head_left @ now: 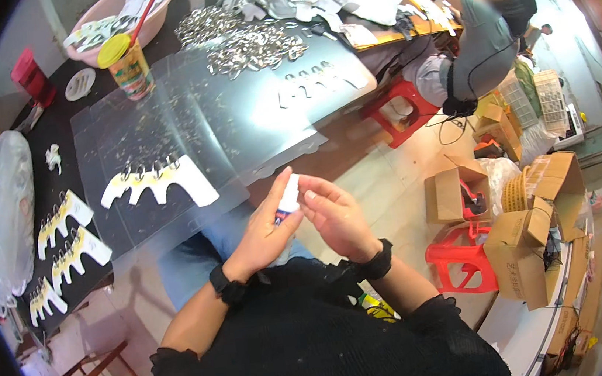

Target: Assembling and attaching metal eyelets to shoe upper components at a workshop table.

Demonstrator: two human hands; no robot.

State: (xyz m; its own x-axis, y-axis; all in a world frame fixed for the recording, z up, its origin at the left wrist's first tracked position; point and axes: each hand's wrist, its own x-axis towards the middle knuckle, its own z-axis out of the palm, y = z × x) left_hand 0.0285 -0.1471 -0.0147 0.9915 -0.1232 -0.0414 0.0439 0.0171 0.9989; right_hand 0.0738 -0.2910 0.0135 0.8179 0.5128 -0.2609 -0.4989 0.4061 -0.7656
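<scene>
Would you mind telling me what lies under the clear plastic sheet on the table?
Under the clear plastic sheet, a white card cut-out carrying metal clips shows through; glare hides the black tabletop elsewhere.

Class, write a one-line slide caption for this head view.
Both hands, left hand and right hand, hold a small white tube beside a worktable.

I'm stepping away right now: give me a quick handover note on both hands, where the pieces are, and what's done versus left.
Left hand and right hand are raised over the lap, both gripping a small white tube with a dark lower end; the right fingertips are at its top.
On the clear sheet lies one white card with metal clips; three more clipped cards sit on the black table to the left.
A pile of loose metal clips is at the far side, apparently not yet mounted.
</scene>
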